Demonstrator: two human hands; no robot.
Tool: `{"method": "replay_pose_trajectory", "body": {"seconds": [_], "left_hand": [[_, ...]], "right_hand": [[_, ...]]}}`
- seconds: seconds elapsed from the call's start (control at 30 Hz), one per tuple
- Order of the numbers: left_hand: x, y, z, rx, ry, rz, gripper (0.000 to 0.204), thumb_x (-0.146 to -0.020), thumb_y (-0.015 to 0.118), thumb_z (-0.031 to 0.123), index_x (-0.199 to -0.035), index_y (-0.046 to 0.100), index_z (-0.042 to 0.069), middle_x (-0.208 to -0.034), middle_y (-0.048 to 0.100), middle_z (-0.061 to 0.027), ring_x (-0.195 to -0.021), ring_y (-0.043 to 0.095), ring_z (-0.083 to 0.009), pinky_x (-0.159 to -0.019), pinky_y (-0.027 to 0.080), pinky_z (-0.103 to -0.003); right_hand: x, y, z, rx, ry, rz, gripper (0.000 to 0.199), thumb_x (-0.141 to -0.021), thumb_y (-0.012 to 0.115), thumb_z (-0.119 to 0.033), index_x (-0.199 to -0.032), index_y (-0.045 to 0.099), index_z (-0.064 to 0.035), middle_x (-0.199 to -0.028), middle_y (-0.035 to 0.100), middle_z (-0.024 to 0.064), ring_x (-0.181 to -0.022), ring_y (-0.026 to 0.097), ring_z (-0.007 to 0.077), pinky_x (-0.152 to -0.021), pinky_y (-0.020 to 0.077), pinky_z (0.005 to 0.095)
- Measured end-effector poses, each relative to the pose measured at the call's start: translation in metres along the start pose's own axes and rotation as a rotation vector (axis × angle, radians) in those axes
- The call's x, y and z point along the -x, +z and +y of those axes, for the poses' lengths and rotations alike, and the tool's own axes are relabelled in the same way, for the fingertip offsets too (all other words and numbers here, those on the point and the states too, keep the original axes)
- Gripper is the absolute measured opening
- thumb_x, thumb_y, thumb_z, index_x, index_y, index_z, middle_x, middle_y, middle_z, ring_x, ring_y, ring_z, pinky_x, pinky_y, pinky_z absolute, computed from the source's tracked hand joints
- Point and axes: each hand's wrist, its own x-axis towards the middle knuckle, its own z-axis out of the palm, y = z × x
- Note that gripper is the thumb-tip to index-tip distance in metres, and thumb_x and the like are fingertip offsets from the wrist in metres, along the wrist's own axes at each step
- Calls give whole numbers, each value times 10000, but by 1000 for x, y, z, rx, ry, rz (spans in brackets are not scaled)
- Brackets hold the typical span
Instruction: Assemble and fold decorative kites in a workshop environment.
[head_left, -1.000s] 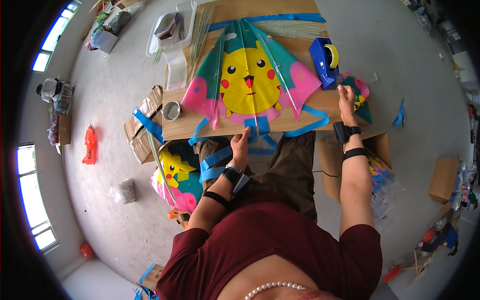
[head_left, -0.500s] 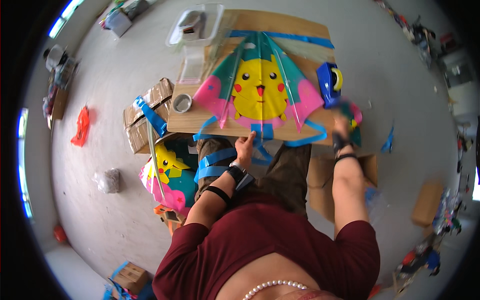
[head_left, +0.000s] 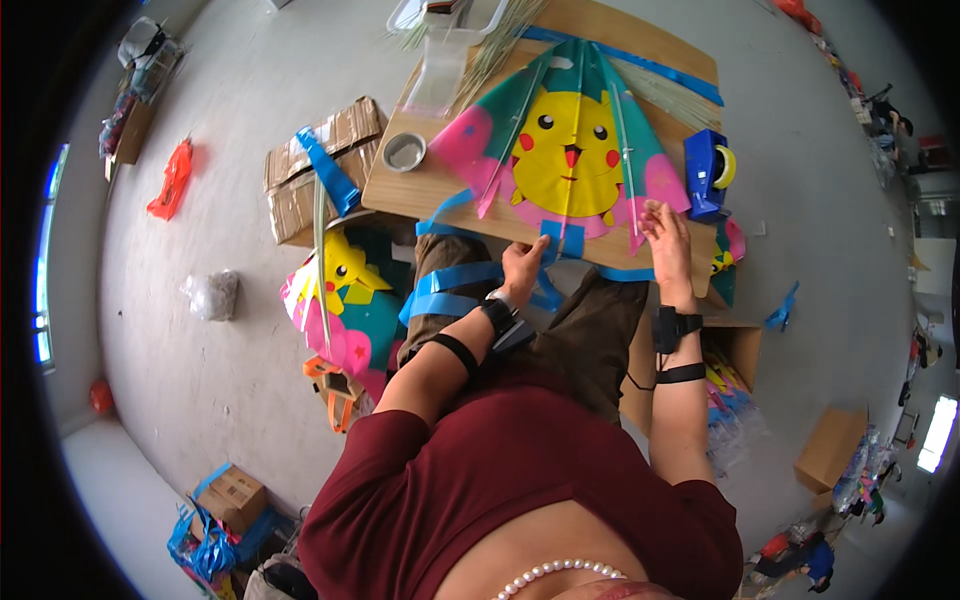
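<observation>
A kite (head_left: 565, 150) with a yellow cartoon face on green and pink film lies flat on the wooden table, its thin rods running down it. At its bottom edge my left hand (head_left: 522, 270) is closed on the blue kite tail (head_left: 562, 238), thumb on top by the table edge. My right hand (head_left: 668, 240) is over the kite's lower right tip, fingers bent together; anything between them is too small to make out. Just beyond it stands a blue tape dispenser (head_left: 704, 175) with a yellowish roll.
On the table (head_left: 460, 222) are a grey round bowl (head_left: 404, 152), thin rods (head_left: 500, 50) and a clear tray (head_left: 405, 15). A taped cardboard box (head_left: 325, 165) stands left. More kites (head_left: 350, 290) hang beside my left leg. An open carton (head_left: 735, 350) sits below my right arm.
My right hand has come back from beside the tape dispenser to the kite's lower right tip. My left hand keeps its place at the kite's bottom edge. The whole view has shifted.
</observation>
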Motion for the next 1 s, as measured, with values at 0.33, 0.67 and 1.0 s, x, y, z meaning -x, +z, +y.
{"method": "replay_pose_trajectory", "body": {"seconds": [0.33,0.67,1.0], "left_hand": [[4,0,8,-29,-46,-11,328,-981,812,330,-994,748,9,-809,589,76,-722,450,-48,-644,375,-278],[2,-2,6,-62,-51,-25,329,-991,797,307,-1053,768,-15,-907,699,39,-791,542,-55,-707,444,-266],[-3,-3,-4,-38,-38,-32,317,-996,792,276,-1102,769,-22,-990,742,17,-869,595,-55,-770,477,-267]], "right_hand": [[19,80,65,-11,206,-25,216,-1101,648,-235,-1216,741,-78,-1063,714,-6,-994,664,107,-887,544,316],[27,93,82,100,283,-72,274,-1121,606,-271,-1284,692,-67,-971,718,6,-832,656,92,-723,515,267],[40,98,84,-76,447,-132,371,-1164,484,-289,-1365,641,-20,-649,485,-25,-523,389,72,-537,339,262]]}}
